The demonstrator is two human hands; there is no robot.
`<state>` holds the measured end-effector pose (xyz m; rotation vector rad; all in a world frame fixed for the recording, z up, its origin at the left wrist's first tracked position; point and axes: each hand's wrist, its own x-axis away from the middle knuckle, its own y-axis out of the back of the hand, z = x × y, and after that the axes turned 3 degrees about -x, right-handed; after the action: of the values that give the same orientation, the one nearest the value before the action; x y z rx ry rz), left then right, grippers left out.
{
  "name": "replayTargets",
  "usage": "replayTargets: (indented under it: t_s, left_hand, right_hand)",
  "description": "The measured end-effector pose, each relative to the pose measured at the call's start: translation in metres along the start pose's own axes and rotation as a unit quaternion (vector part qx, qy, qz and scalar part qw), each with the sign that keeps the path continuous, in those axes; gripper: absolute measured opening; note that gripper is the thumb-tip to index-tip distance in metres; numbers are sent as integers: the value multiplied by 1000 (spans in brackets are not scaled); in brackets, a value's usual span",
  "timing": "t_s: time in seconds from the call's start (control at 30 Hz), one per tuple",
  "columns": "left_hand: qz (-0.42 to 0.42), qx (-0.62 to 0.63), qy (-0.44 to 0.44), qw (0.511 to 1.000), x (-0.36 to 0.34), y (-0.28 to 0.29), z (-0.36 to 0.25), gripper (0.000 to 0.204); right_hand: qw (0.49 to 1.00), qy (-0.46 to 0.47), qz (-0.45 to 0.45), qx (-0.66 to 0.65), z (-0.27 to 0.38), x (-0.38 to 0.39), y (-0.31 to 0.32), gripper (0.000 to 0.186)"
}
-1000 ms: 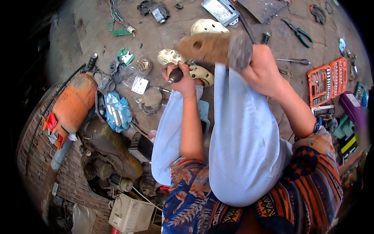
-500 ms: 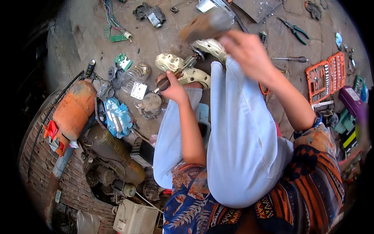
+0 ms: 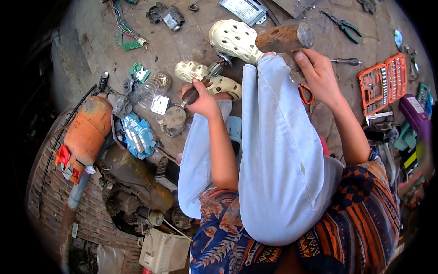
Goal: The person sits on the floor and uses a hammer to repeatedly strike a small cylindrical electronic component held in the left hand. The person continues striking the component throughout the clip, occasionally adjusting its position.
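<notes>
My left hand (image 3: 203, 101) is closed round the dark handle of a screwdriver (image 3: 190, 96). Its metal-capped end faces lower left and its shaft points toward a small grey metal part (image 3: 215, 69) between my cream clogs (image 3: 233, 39). Whether the tip touches the part I cannot tell. My right hand (image 3: 318, 76) grips a hammer, its rusty block-shaped head (image 3: 285, 38) raised over my right clog and ankle. Most of the hammer's handle is hidden by my fingers and the viewing angle.
Pliers (image 3: 343, 28), another screwdriver (image 3: 346, 61), orange-handled scissors (image 3: 305, 94) and an orange socket set (image 3: 376, 91) lie to the right. Left are a clear plastic bottle (image 3: 155, 89), a round metal part (image 3: 174, 119) and a rusty orange cylinder (image 3: 89, 128). A silver electronic box (image 3: 245, 10) lies ahead.
The hammer, blurred before, has moved right and down with my right hand, uncovering my right clog and the silver box. My left hand keeps hold of the screwdriver with little movement.
</notes>
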<state>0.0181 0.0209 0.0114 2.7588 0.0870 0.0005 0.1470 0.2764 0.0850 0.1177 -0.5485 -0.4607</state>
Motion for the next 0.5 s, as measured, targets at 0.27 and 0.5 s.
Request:
replayTargets:
  t_s: [0.27, 0.5]
  left_hand:
    - [-2, -34, -55, 998, 8, -6, -17, 16]
    - [-17, -54, -45, 997, 6, -13, -19, 17]
  right_hand:
    - [1000, 13, -6, -8, -2, 0, 0, 44]
    - [1000, 23, -17, -4, 2, -3, 1, 44]
